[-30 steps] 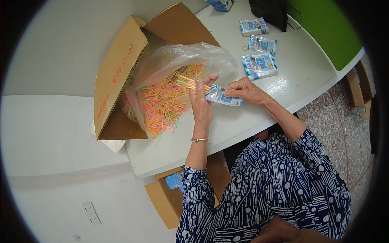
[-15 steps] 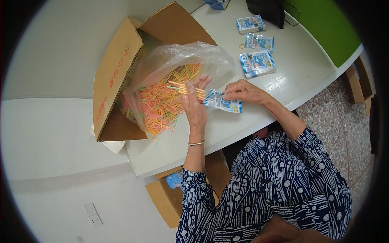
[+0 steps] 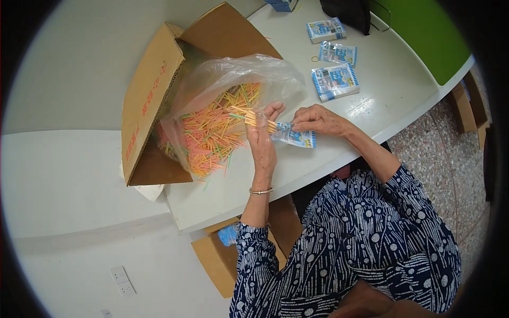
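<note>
My left hand [image 3: 263, 146] is closed round a small bunch of thin sticks [image 3: 242, 115], mostly pale orange with a green one among them. The right ends of the sticks are at the mouth of a small blue-and-clear plastic packet [image 3: 302, 139]; whether they are inside it I cannot tell. My right hand [image 3: 322, 121] pinches the packet's upper edge between thumb and fingers. Left of my hands, a heap of pink, yellow, orange and green sticks [image 3: 209, 137] fills a clear plastic bag [image 3: 238, 69] lining a tipped cardboard box [image 3: 154, 100].
Stacks of blue-and-white packets [image 3: 335, 82] and a rubber band [image 3: 315, 59] lie on the white table [image 3: 389, 79] beyond my right hand. A black bag [image 3: 350, 13] rests at the far edge. Below the table stands an open carton [image 3: 214, 262] with blue packets.
My left hand has moved right with the sticks, bringing their ends up to the packet's mouth. My right hand has stayed nearly in place, holding the packet.
</note>
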### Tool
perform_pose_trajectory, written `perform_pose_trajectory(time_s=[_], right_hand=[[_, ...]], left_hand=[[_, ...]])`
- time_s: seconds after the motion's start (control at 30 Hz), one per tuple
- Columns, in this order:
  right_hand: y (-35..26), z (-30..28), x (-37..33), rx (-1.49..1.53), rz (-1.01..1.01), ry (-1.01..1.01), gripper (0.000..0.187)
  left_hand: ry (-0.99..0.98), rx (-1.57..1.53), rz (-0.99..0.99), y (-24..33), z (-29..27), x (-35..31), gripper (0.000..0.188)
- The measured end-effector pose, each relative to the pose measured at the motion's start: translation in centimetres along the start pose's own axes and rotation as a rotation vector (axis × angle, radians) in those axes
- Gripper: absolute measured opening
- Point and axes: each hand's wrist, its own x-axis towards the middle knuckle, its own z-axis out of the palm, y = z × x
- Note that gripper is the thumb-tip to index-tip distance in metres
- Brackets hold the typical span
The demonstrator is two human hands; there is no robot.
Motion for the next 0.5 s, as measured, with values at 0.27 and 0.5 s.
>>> perform_pose_trajectory(time_s=[0.27, 0.5], right_hand=[[0.3, -0.2, 0.0, 0.060, 0.048, 0.001, 0.027], [-0.2, 0.2, -0.3, 0.135, 0.112, 0.004, 0.028]], left_hand=[[0.003, 0.109, 0.044, 0.3, 0.2, -0.6, 0.031], [-0.052, 0.143, -0.003, -0.7, -0.4, -1.0, 0.023]])
